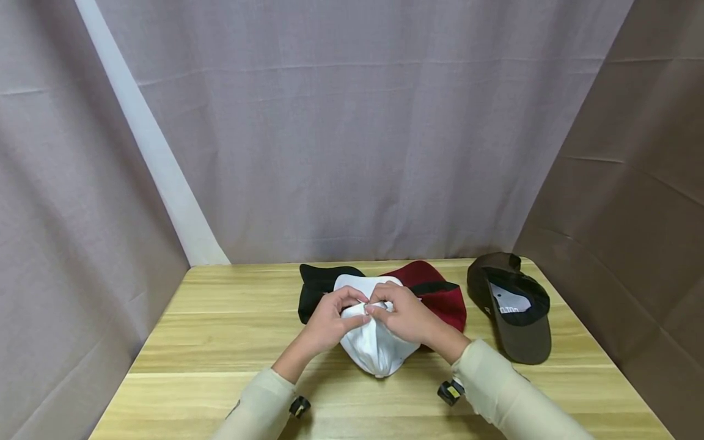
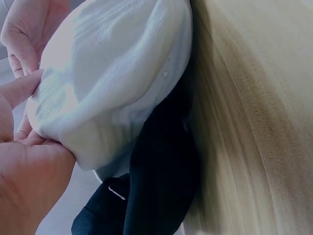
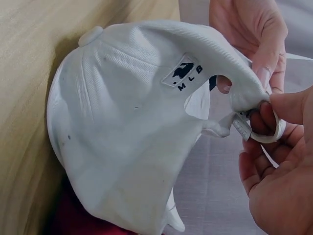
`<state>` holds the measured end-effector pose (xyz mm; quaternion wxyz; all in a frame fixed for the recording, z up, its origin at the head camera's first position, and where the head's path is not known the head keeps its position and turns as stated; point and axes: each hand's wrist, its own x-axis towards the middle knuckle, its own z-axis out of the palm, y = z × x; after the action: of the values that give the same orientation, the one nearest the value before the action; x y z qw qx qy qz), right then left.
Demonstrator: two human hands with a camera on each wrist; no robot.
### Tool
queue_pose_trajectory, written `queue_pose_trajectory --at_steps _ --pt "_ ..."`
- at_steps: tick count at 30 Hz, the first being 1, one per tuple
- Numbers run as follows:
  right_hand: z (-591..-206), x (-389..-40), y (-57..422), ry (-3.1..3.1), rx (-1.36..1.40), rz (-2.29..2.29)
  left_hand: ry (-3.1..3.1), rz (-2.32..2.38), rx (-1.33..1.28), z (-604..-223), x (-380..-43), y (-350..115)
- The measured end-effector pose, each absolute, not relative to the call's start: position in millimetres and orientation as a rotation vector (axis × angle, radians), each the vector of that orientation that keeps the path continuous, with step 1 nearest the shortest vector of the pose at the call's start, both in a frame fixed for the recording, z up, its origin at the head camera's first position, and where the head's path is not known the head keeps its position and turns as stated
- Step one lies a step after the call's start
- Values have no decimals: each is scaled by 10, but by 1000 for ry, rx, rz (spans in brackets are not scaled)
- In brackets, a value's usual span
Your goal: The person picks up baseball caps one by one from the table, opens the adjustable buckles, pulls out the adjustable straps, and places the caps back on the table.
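Note:
A white baseball cap (image 1: 379, 351) is tipped up at the middle of the table, its crown button towards me and its brim (image 1: 363, 282) pointing away. My left hand (image 1: 330, 321) pinches the rear edge of the cap beside the strap. With thumb and fingers, my right hand (image 1: 409, 315) holds the back strap (image 3: 279, 132) near its small metal buckle (image 3: 241, 127). Dark MLB lettering (image 3: 188, 78) shows beside the rear opening in the right wrist view. The two hands nearly meet at the strap. The cap's inside is mostly hidden.
A black cap (image 1: 310, 293) lies behind the white one to the left, a dark red cap (image 1: 448, 305) behind it to the right. Further right, a dark brown cap (image 1: 528, 342) rests with its inside showing. Grey curtains (image 1: 357, 153) stand behind the wooden table (image 1: 220, 342).

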<state>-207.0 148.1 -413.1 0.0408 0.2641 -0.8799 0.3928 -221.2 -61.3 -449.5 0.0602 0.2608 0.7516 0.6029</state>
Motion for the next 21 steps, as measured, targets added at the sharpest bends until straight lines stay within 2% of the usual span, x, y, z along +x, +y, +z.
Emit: queue_pose_trajectory --at_steps 21 --pt "-4207 -2109 1572 -2669 845 1469 2217 1863 792 -4532 -2202 -627"
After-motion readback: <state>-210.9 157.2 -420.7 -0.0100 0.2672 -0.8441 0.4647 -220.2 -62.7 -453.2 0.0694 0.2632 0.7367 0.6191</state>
